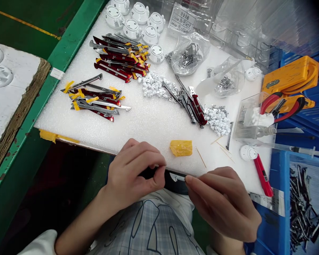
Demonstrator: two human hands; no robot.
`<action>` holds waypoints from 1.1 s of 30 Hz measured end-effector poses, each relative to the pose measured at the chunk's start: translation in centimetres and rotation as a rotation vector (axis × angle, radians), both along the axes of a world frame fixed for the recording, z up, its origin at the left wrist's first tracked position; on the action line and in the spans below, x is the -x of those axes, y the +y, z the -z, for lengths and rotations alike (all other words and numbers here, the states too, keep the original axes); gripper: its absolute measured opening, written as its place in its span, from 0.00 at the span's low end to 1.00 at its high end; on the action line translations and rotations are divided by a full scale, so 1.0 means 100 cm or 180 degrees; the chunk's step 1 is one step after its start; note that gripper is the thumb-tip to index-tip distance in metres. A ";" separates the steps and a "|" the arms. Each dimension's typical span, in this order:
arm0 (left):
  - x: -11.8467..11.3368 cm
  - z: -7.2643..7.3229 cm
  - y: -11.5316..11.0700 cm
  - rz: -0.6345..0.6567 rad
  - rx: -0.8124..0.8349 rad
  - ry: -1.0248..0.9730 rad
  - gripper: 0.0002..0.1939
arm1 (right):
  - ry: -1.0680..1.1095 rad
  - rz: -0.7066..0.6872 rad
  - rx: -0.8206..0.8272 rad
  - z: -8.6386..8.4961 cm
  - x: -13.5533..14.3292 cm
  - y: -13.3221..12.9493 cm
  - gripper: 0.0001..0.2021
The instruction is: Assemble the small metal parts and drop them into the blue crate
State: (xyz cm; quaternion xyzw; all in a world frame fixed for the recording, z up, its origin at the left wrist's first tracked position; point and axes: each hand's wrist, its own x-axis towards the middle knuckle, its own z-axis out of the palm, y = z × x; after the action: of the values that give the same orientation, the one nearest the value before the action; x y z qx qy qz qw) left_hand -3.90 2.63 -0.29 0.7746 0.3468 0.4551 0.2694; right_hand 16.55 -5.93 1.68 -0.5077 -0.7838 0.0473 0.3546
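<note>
Over the front edge of the white foam board [146, 125], my left hand [135, 173] is closed, thumb tip pressed to fingertip. Whatever is in that pinch is too small to make out. Facing it, my right hand [223, 200] pinches a small silver blade-shaped metal part [177, 177], whose hooked end points toward the left hand; the fingers hide its other end. Just beyond the hands lies a yellow patch with a glossy wet top [181, 148]. Beside the patch is a thin wooden toothpick [201, 157], with more toothpicks [224, 146] farther right.
Red and silver blade-shaped parts with yellow tape [122, 58] lie in piles at left. Small white pieces [155, 85], bags of tiny metal parts [188, 56] and white round holders [140, 13] stand behind. Right are a red marker [263, 175], pliers [279, 106] and a blue bin [284, 177].
</note>
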 end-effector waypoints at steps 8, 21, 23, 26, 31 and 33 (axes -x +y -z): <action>0.025 0.018 -0.008 -0.0086 0.0501 -0.0754 0.11 | 0.0249 0.0207 -0.0110 -0.002 0.005 0.006 0.15; 0.130 0.070 -0.042 -0.1667 0.0627 0.0420 0.25 | 0.0623 0.0240 -0.0138 0.005 0.008 0.009 0.22; 0.150 0.089 -0.041 -0.1943 0.0520 0.0459 0.15 | 0.0640 0.0222 -0.0099 0.007 0.009 0.009 0.21; 0.169 0.110 -0.044 -0.2233 0.0394 0.0389 0.07 | 0.0658 0.0205 -0.0039 0.008 0.011 0.009 0.20; 0.168 0.115 -0.054 -0.2352 0.0511 0.0644 0.04 | 0.0730 0.0118 0.0053 0.009 0.015 0.008 0.20; 0.159 0.109 -0.056 -0.2282 0.0511 0.0636 0.10 | 0.0730 0.0100 0.0066 0.009 0.016 0.008 0.20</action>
State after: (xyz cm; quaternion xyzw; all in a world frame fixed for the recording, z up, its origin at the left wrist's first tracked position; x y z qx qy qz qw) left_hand -19.83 -2.93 -11.18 0.6212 0.6549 0.4140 0.1177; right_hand 14.92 -5.16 0.73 -0.5148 -0.7294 0.1077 0.4374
